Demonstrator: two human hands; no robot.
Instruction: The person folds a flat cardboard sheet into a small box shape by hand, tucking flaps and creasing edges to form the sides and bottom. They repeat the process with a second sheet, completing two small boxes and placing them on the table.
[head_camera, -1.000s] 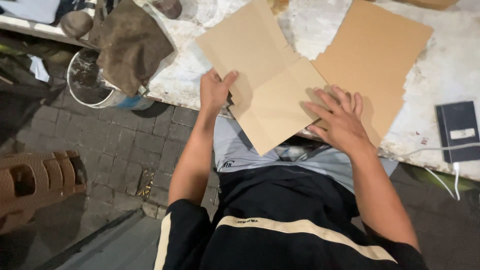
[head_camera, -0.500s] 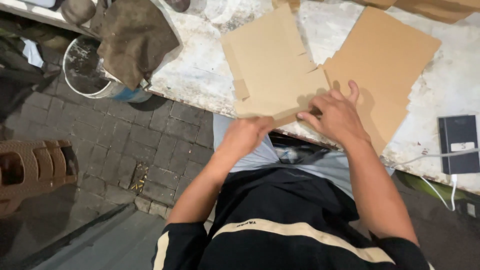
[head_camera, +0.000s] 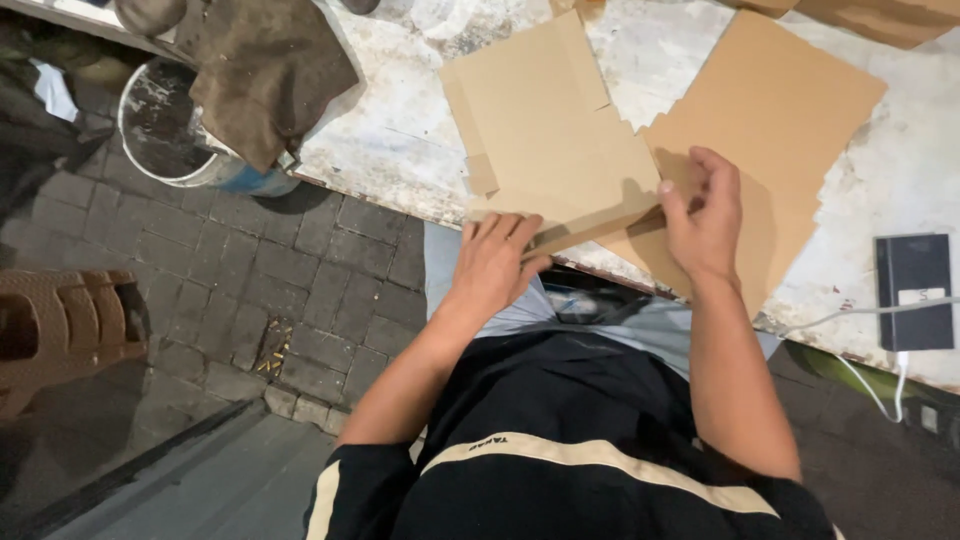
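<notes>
The person wears a black shirt with short sleeves. A thin cream stripe runs across the chest and down each sleeve, with a tiny dark marking on it. Both arms are bare, the left hand (head_camera: 497, 262) and the right hand (head_camera: 706, 215) wear no gloves, and light grey trousers show below the shirt.

The cardboard (head_camera: 545, 130) is plain brown and matt, smooth on the face, a bit ragged at the cut edges; the second sheet (head_camera: 790, 110) looks the same stuff. The table (head_camera: 390, 130) is whitish and stone-like, worn and blotchy; the cloth (head_camera: 265, 70) is coarse, dull brown fabric; the bucket (head_camera: 160, 120) is grimy inside; the power bank (head_camera: 912, 290) is dark, smooth plastic with a slight sheen.
</notes>
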